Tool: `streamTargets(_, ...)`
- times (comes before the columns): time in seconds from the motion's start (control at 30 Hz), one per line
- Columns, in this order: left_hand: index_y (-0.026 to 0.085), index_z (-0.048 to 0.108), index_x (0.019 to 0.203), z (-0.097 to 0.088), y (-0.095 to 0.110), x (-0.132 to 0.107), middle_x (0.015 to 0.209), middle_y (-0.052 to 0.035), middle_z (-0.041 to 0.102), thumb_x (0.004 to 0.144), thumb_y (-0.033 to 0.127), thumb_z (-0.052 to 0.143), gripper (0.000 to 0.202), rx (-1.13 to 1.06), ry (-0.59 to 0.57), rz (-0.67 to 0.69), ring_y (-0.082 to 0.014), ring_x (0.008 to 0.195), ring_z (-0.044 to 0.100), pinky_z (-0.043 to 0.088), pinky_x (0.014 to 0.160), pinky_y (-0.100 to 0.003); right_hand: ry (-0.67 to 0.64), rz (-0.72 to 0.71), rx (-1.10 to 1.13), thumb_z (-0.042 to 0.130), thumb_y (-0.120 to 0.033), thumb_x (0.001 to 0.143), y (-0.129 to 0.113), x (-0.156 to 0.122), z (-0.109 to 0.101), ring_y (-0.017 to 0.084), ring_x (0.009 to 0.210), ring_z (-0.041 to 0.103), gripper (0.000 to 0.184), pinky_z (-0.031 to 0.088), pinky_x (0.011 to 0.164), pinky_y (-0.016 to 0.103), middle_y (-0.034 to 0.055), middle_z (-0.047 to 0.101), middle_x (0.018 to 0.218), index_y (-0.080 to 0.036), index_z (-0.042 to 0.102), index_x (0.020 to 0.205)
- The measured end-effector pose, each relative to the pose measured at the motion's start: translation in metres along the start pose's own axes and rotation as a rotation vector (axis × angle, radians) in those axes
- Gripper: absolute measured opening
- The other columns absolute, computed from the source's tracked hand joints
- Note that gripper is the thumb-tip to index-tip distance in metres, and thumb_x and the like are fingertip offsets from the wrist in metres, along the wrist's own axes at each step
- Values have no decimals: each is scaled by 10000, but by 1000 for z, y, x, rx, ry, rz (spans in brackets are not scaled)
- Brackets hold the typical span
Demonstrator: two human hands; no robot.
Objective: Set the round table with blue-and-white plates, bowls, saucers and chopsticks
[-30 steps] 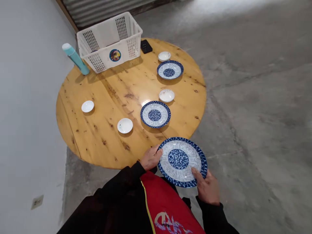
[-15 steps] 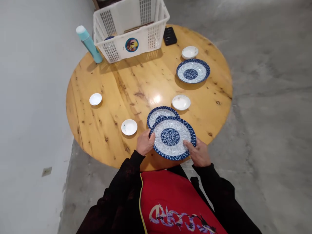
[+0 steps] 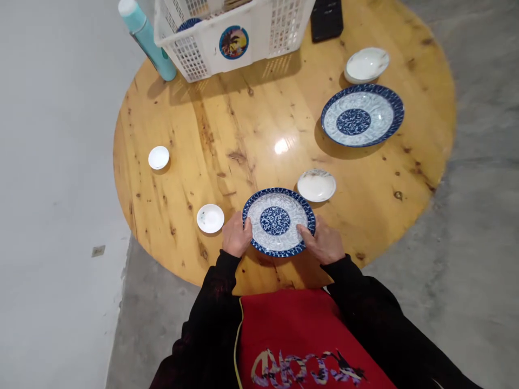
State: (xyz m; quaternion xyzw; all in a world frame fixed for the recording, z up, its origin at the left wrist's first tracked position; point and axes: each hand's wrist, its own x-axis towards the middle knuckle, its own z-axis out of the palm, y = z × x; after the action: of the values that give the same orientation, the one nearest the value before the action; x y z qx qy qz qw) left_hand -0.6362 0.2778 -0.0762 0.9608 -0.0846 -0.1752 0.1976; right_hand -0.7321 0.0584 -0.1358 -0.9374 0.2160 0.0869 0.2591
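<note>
Blue-patterned plate [image 3: 279,221] is now held low over the near part of the tabletop [image 3: 263,124]. A second ago it was carried clear of the edge, in front of the body.

The matching plate that lay alone near this edge is no longer seen and is wholly covered by the held one. Whether the two already touch cannot be told. The two are judged to be brought together as one pile, with only the far plate [image 3: 362,114] left lying by itself.

Left hand [image 3: 236,237] is closed on the left rim, its fingers [image 3: 244,229] curled tight against the edge. Right hand [image 3: 326,246] is closed on the lower right rim. The thumb is laid flat on the blue band, and the other fingers are tucked beneath, hidden. Neither grip is seen to be loosened.

Near white dish [image 3: 210,218] lies just beside the left hand, apart from it. Right white dish [image 3: 317,185] lies near the plate's upper right, not touching. White basket [image 3: 231,32] and teal bottle [image 3: 146,38] are noted at the far edge.
</note>
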Motion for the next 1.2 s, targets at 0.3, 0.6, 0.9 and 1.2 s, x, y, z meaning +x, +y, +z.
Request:
streamTargets(0.3, 164, 578, 995, 9, -5, 7, 983, -148, 676, 989, 293, 448, 183, 145, 11, -17, -302, 982, 669, 468, 784, -338, -64, -50, -65, 428, -484, 949, -15, 9, -11, 370, 648, 686, 709, 522, 658, 455, 215, 715, 772, -8, 441, 1474)
streamTargets(0.6, 142, 590, 1062, 6, -2, 12, 994, -173, 700, 979, 312, 472, 223, 253, 14, 0, -328, 957, 685, 475, 740, -343, -93, -48, -105, 408, -465, 957, -16, 14, -5, 390, 665, 702, 731, 532, 666, 477, 228, 715, 753, 16, 388, 1507)
streamTargets(0.9, 143, 608, 1154, 3, -5, 14, 1045, -164, 682, 974, 330, 501, 280, 277, 107, 47, -301, 1022, 658, 487, 793, -327, -141, 3, -90, 468, -480, 967, -20, 16, -6, 359, 764, 720, 684, 507, 711, 407, 221, 737, 854, -20, 440, 1473)
streamTargets(1.2, 168, 673, 1043, 19, -22, 32, 962, -98, 744, 913, 400, 579, 282, -319, -68, -64, -276, 968, 695, 532, 855, -367, -98, 130, 266, 547, -386, 891, -25, 23, 8, 287, 912, 685, 343, 460, 754, 315, 131, 738, 972, -141, 632, 1116)
